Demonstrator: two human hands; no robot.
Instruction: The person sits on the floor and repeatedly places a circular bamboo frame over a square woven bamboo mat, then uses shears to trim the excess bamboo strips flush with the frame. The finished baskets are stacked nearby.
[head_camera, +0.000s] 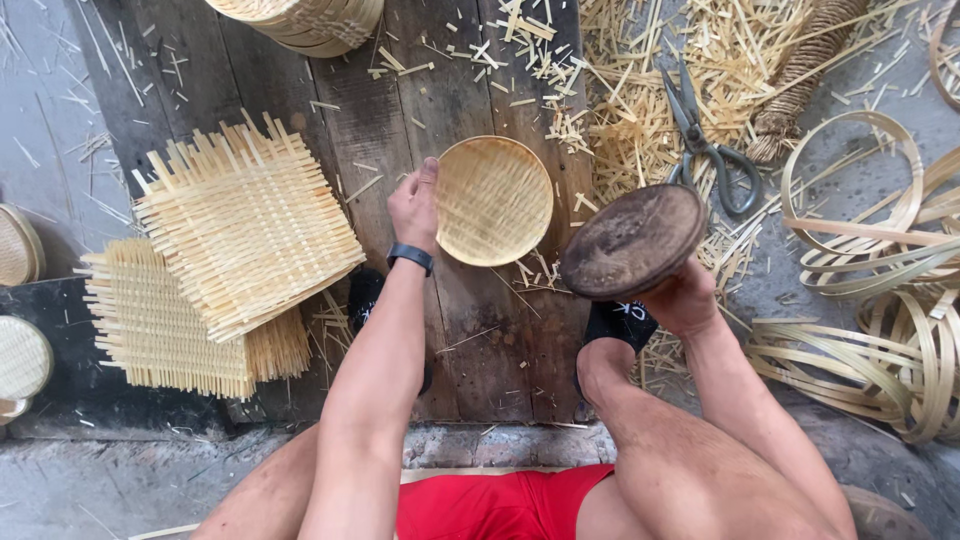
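The small round woven tray (493, 200) sits flat on the dark wooden board (440, 330), and everything else is easiest placed from it. The left hand (415, 205) pinches the tray's left rim, thumb on top, fingers curled under. Right of the tray, touching nothing, the right hand (682, 300) grips a dark, worn wooden disc (632, 240) from below, tilted. There's bare plank below the tray, fairly open. Left of it lie stacked square woven mats (245, 225) with frayed, spiky edges. Up and right, scissors (705, 145) rest in loose straw-like scraps (640, 100); farther right, coiled bamboo hoops (870, 250) pile up.
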